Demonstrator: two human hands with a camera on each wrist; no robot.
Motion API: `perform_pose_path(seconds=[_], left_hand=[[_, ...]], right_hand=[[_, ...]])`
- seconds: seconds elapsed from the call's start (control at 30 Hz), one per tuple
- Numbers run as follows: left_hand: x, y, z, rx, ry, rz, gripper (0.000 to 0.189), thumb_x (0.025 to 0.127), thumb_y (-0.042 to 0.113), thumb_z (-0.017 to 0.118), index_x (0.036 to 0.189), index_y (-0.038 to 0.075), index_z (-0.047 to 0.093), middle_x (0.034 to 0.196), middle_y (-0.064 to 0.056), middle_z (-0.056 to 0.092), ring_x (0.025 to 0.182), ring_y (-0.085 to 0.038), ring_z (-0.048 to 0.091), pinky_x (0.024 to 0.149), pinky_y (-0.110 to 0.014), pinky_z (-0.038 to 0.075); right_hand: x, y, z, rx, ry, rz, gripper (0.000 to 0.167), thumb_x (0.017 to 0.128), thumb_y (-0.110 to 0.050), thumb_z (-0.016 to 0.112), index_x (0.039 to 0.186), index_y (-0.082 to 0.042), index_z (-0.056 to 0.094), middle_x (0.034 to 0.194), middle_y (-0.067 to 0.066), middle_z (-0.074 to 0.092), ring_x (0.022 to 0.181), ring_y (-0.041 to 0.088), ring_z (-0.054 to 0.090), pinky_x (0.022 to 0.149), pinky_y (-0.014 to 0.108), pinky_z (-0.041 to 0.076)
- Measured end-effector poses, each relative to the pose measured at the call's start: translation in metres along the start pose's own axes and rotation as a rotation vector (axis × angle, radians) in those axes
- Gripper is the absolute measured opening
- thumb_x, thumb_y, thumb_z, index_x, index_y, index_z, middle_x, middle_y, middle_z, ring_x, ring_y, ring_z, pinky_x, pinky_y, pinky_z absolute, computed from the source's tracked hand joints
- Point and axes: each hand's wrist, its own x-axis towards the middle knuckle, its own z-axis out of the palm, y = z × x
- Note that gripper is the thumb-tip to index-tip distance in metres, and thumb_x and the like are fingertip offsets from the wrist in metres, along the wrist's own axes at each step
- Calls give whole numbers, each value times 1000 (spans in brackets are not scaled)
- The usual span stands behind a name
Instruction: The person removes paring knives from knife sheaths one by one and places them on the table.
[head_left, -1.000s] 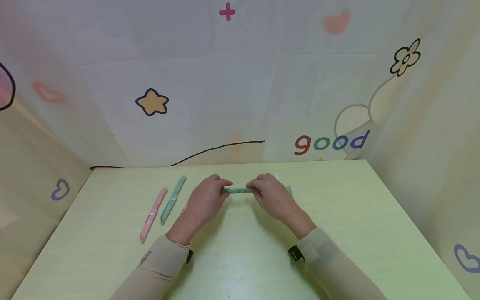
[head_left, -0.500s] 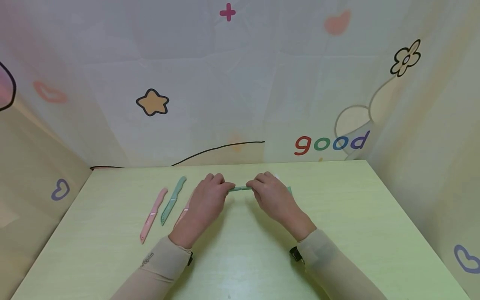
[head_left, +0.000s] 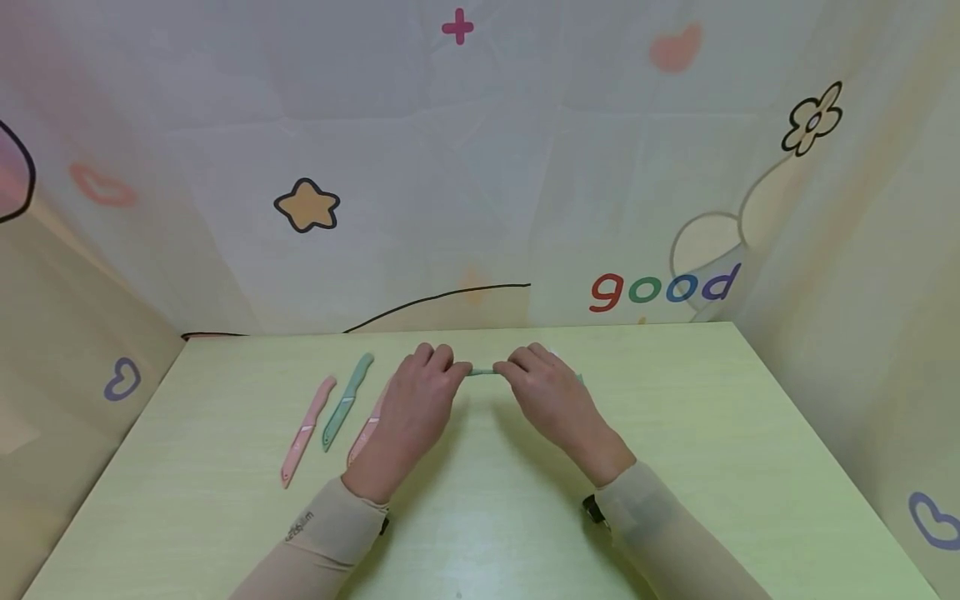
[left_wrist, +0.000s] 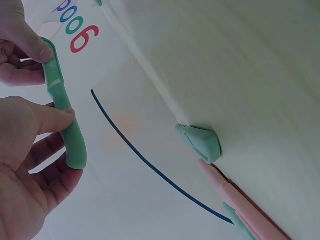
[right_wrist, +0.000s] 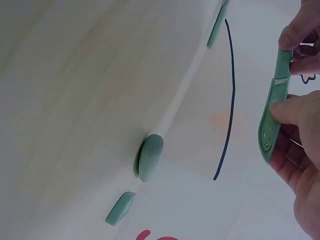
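Note:
Both hands hold one green knife in a matching green sheath, crosswise above the table. My left hand pinches its handle, thumb on top and fingers beneath. My right hand pinches the sheath between thumb and fingers. Handle and sheath meet in the gap between the hands. To the left of my left hand lie a pink knife and a green knife, both sheathed. Another pink sheathed knife is partly hidden behind my left wrist.
Beyond my right hand, a green piece and a small white thing peek out. The right wrist view has a rounded green object and a short green piece on the table. A printed cloth stands behind the table.
My left hand has shifted its grip right along the handle, so less of the knife shows between the hands. Both hands have risen slightly. More of the pink knife behind my left wrist is visible.

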Motion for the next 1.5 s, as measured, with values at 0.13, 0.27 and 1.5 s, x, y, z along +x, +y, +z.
perform_pose_path(seconds=[0.13,0.27,1.5], left_hand=[[1,1,-1,6,1,9,22,91,-1,82,110,10,80,92,-9,62,83,-27,54,67,-32,49],[1,1,-2,-5,-2,12,20,91,0,82,109,8,80,93,-10,61,84,-27,54,67,-33,50],[1,1,-5,34,40,75,24,89,-1,84,112,6,78,96,-9,66,84,-26,56,69,-31,52]], right_hand=[[-1,1,-1,-24,5,-26,30,86,7,84,114,-2,79,101,9,72,94,24,65,83,29,58],[-1,1,-2,-37,18,-46,29,85,7,85,113,-2,78,100,9,72,93,24,65,82,29,58],[-4,3,-4,-37,88,-49,33,84,11,84,113,-5,79,98,7,71,93,23,64,81,27,58]])
